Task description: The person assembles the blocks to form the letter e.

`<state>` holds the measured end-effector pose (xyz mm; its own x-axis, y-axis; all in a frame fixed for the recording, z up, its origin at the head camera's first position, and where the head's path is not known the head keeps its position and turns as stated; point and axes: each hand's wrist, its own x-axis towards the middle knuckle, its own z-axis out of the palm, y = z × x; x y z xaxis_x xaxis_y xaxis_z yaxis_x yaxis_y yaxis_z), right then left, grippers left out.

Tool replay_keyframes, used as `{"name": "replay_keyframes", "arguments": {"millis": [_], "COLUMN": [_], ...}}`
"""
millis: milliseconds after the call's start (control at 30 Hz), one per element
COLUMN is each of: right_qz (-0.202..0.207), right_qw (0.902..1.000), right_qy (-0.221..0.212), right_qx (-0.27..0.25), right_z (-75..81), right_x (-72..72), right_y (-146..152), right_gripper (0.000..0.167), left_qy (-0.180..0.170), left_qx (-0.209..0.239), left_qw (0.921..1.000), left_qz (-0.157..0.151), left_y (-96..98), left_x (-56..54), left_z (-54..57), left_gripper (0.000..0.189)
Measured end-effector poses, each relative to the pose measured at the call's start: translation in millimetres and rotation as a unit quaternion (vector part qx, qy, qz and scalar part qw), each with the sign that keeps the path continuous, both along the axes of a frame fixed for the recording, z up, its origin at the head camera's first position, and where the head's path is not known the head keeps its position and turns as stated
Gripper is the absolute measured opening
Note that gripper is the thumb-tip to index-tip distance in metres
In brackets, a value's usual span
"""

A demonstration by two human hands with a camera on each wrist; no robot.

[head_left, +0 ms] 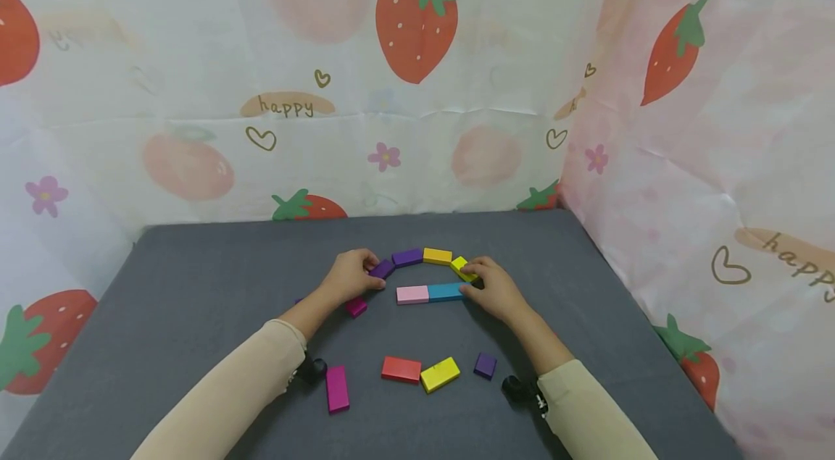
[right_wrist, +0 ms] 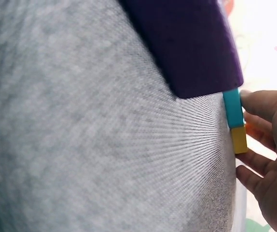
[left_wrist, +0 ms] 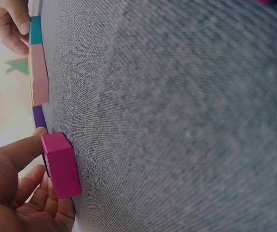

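Note:
Small coloured blocks form an arc near the back of the grey table. My left hand holds the purple block at the arc's left end, thumb on the near side and fingers behind. At the other end my right hand has its fingers round the yellow block, its thumb beside the end of a blue block. A pink block joins the blue one in a straight row inside the arc. Between the hands stand another purple block and an orange-yellow block.
A magenta block lies by the left wrist, partly covered by it. Nearer the front are a longer magenta block, a red block, a yellow block and a small purple block. Strawberry-print cloth hangs behind the table.

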<state>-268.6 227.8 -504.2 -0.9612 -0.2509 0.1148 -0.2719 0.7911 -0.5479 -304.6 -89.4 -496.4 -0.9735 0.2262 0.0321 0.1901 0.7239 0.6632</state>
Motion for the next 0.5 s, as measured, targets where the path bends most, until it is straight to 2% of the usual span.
{"name": "replay_keyframes", "arguments": {"millis": [300,500], "right_qz": [-0.002,-0.002], "right_qw": [1.0,1.0], "right_qy": [-0.002,-0.002], "right_qx": [-0.002,-0.003], "right_z": [2.4,2.3], "right_x": [0.5,0.8], "right_y": [-1.4,-1.6], "right_gripper": [0.041,0.041], "left_qy": [-0.011,-0.027], "left_qx": [0.003,0.005], "left_qw": [0.9999,0.9994], "left_qz": [-0.005,-0.021], "left_y": [-1.3,-6.3], "left_x": [-1.4,-2.8], "left_z": [1.2,1.8], "left_gripper": [0.045,0.047]}}
